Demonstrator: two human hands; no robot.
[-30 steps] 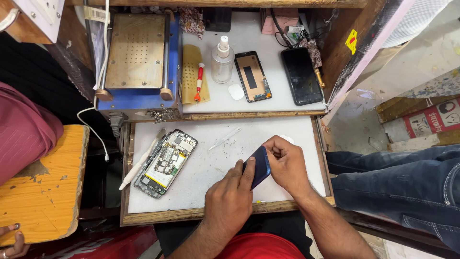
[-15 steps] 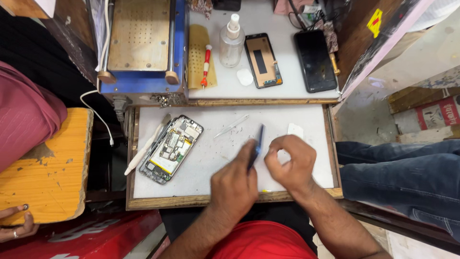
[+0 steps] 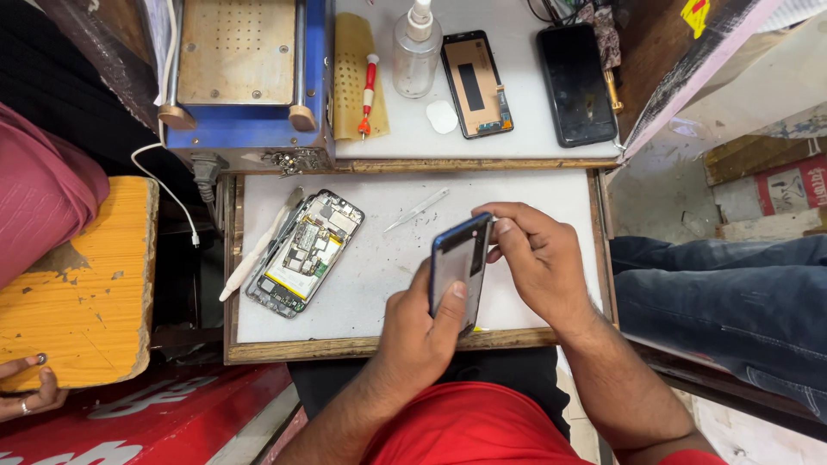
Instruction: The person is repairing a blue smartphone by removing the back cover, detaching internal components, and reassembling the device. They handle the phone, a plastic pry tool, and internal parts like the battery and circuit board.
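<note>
1. Step in hand: the left hand grips a blue-edged phone back cover, thumb across its inner face, holding it raised above the white mat of the worktop, towards the near edge.
2. The right hand is closed in a pinch at the cover's upper right corner; what the fingertips hold there, if anything, is too small to tell (a sliver of tape or a tab would look the same).
3. Judgement: the work appears to be cleaning or stripping the cover's rim; the next move likely calls for a steady grip from the left hand and a fine, even pull along the edge.
4. The cover shows a dark inner face and a glossy blue rim, tilted on edge.
5. The opened phone, circuit board exposed, lies near the worktop's left edge, a white pry tool just beside it.
6. Tweezers rest near the far edge, apart from both hands.
</note>
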